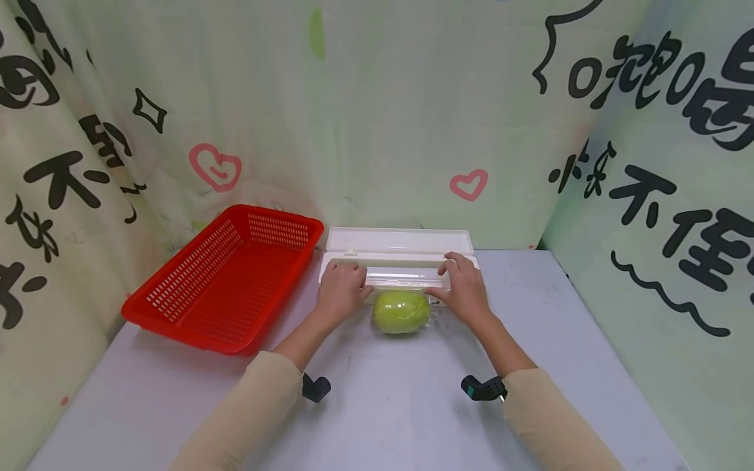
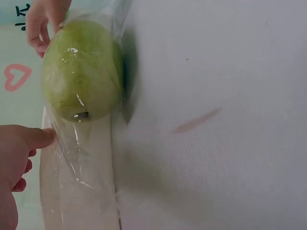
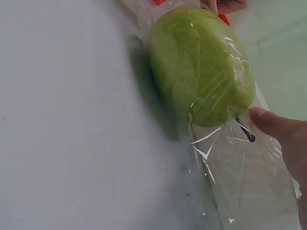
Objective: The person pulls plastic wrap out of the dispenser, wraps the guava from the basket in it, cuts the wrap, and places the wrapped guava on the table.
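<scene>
A green pear (image 1: 402, 312) with a dark stem lies on its side, covered by clear cling film (image 3: 240, 177). Just behind it stands a long white cling film dispenser (image 1: 397, 241), its lid raised. My left hand (image 1: 344, 288) is at the dispenser's left part, fingers curled and thumb reaching toward the pear, pinching the film. On the other side, my right hand (image 1: 465, 288) grips the film with its thumb (image 3: 268, 122) close to the stem. The film stretches over the pear (image 2: 84, 72) between both hands. Some fingertips are hidden from view.
A red plastic basket (image 1: 230, 281) with slotted walls stands at the left of the white table (image 1: 389, 418). Behind and at both sides hangs a pale green curtain (image 1: 377, 131) with black writing and pink hearts.
</scene>
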Action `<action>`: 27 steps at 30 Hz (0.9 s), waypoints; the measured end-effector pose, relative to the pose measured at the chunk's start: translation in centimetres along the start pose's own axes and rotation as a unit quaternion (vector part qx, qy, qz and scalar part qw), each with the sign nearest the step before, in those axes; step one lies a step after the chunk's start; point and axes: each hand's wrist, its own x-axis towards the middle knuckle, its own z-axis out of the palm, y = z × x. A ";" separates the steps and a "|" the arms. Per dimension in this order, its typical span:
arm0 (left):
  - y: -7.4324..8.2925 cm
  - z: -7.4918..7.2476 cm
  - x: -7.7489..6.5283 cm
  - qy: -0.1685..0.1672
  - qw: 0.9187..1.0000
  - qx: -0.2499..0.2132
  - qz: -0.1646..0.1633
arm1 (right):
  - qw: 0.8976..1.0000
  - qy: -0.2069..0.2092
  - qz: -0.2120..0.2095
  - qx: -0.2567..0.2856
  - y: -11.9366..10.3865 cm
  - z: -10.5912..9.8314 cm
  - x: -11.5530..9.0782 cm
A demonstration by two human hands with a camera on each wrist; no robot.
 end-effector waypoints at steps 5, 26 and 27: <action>-0.8 -0.1 -0.2 -0.012 1.000 -0.007 0.004 | 1.000 -0.014 0.007 -0.016 1.2 0.0 -0.2; -4.1 -1.1 -1.8 -0.046 0.993 -0.031 -0.102 | 0.999 -0.004 0.035 -0.002 6.5 -2.0 -1.2; -4.1 -1.1 -1.8 -0.044 0.993 -0.035 -0.105 | 0.999 -0.002 0.037 -0.002 6.6 -2.0 -1.2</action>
